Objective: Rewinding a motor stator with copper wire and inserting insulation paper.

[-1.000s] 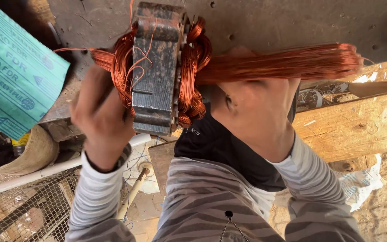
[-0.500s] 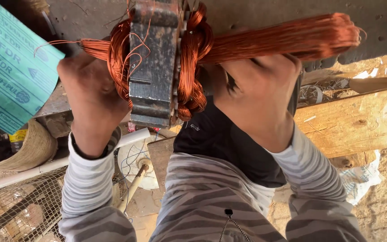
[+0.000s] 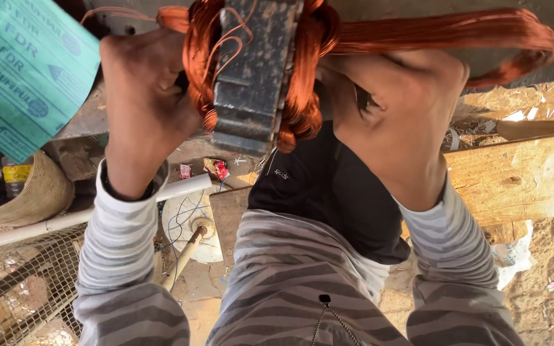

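At chest height, close under the camera, the left hand [image 3: 142, 109] and right hand [image 3: 399, 109] each clasp the copper wire [image 3: 302, 83] bulging either side of the dark metal motor core [image 3: 254, 77]; this looks like shaping the coil — next, firm, even pressing without nicking strands.

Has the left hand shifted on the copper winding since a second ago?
Yes. The left hand has moved up along the copper winding, judged against the dark stator core: its knuckles are now level with the core's upper half, not its lower edge.
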